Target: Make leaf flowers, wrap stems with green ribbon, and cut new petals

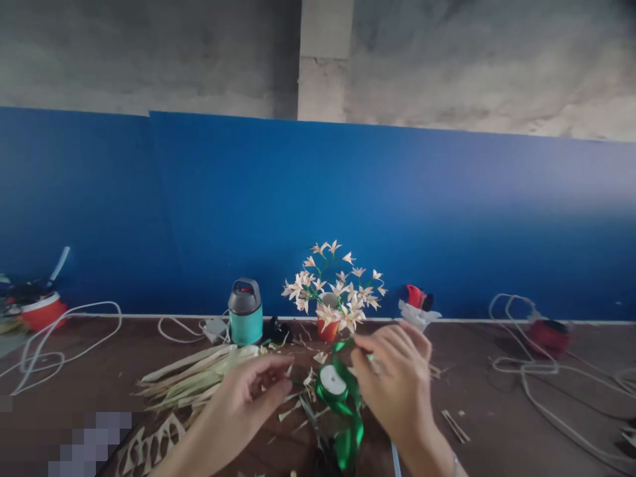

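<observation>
Fingertips pinched together, my left hand [251, 394] holds something small and thin that I cannot make out. My right hand [395, 374] grips the end of a shiny green ribbon [350, 440] between thumb and fingers. The ribbon trails down from there beside its spool [332, 381], which has a white core and sits between my hands. Below the spool lie dark-handled scissors [322, 444], blades pointing away from me. Just beyond my hands, pale husk-like flowers [350, 311] on green stems stand in an orange cup [328, 328].
Dried husk strips [193, 374] and a cut-out husk sheet [152, 444] lie at left. Behind them stands a turquoise-and-grey appliance [246, 315]. A white-lined container [417, 315] is right of the flowers. White cables [531, 391] loop at both sides. A blue panel [248, 199] backs the table.
</observation>
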`<action>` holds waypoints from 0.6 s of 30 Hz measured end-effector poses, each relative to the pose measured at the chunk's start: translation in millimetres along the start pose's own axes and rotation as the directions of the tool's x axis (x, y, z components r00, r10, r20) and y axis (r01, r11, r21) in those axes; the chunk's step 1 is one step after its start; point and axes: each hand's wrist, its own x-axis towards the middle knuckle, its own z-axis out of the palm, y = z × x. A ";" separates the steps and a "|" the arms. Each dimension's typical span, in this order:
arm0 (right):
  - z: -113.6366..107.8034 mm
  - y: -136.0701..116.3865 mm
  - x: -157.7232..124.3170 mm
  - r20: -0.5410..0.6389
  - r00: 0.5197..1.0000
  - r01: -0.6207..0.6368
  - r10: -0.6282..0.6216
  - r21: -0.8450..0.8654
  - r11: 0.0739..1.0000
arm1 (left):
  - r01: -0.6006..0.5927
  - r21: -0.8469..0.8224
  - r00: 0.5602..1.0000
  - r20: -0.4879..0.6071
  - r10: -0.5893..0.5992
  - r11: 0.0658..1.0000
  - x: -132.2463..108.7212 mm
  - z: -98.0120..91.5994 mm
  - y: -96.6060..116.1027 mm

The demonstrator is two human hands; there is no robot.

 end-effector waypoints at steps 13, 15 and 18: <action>34.6 -39.3 -33.2 0.121 0.991 0.026 -0.054 0.228 0.973 | -0.054 -0.202 0.993 -0.114 0.032 0.978 17.5 42.7 -6.8; 34.8 -38.5 -34.0 0.128 0.991 0.014 -0.044 0.230 0.973 | -0.151 -0.045 0.967 -0.215 0.138 0.987 17.2 41.5 -10.2; 34.6 -37.5 -35.5 0.149 0.989 -0.016 -0.021 0.238 0.971 | -0.328 0.211 0.872 -0.309 0.381 0.921 14.4 40.0 -14.9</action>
